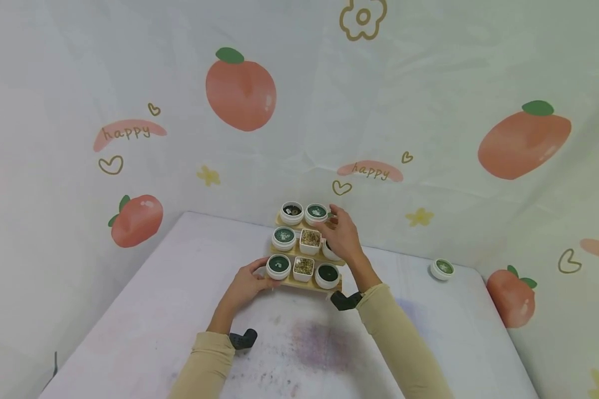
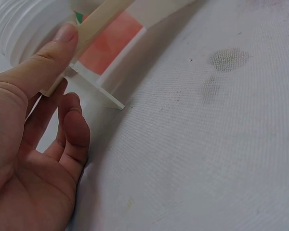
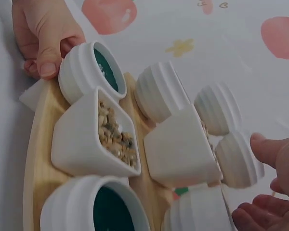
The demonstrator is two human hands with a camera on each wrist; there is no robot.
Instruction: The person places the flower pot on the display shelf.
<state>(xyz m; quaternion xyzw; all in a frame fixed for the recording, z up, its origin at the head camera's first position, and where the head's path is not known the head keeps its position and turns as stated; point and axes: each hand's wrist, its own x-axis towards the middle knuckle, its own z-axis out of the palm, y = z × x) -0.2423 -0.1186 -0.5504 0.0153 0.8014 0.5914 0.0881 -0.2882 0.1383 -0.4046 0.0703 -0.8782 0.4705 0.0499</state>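
Note:
A three-tier wooden stand (image 1: 304, 286) carries small white pots in rows. My left hand (image 1: 246, 285) grips the left end of its lowest tier, thumb on top of the wood and fingers below, beside a ribbed round pot (image 1: 278, 267) with a dark green top. At the upper tier, my right hand (image 1: 343, 235) reaches in from the right. Its thumb is right at the edge of a round green-topped pot (image 1: 316, 213), and the fingers are loosely bent and apart. Square pots (image 3: 98, 139) filled with brownish bits stand in the middle of the lower two tiers.
Another small white pot (image 1: 442, 269) with a green top stands apart at the table's right. Behind the table (image 1: 379, 338), a white curtain (image 1: 304, 127) printed with fruit hangs close to the stand. Dark wrist devices (image 1: 346, 301) sit on both arms.

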